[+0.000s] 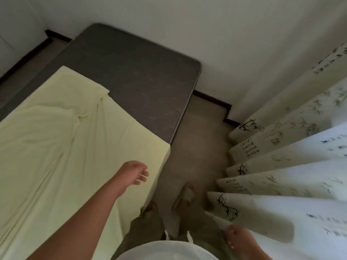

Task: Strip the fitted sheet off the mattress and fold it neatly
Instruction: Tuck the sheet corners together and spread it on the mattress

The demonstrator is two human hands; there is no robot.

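— What's around the bed?

— A pleated curtain (281,175) printed with bamboo and script hangs along the right. Only a narrow strip of floor (197,128) lies between it and the bed's right edge. The person stands in that strip, one foot in a pale slipper (185,198). A white wall (225,44) with a dark skirting board (210,99) runs behind the far end of the bed.

— Anything lying on the bed itself?

— Only the bedding. The dark grey mattress (135,72) is bare across its far end, both far corners uncovered.

— And the sheet?

— The fitted sheet (56,147) is pale yellow and covers the near part of the mattress. Its far edge runs slantwise from the left edge to the right edge. One loose flap lies folded back near the left edge. It is creased, with long wrinkles down its middle, and it drapes over the right edge of the mattress.

— The hands?

— The left hand (134,173) reaches over the sheet close to the right edge, fingers loosely bent and released, gripping nothing; whether it touches the cloth I cannot tell. The right hand (234,239) hangs by the curtain, blurred, fingers slack and holding nothing
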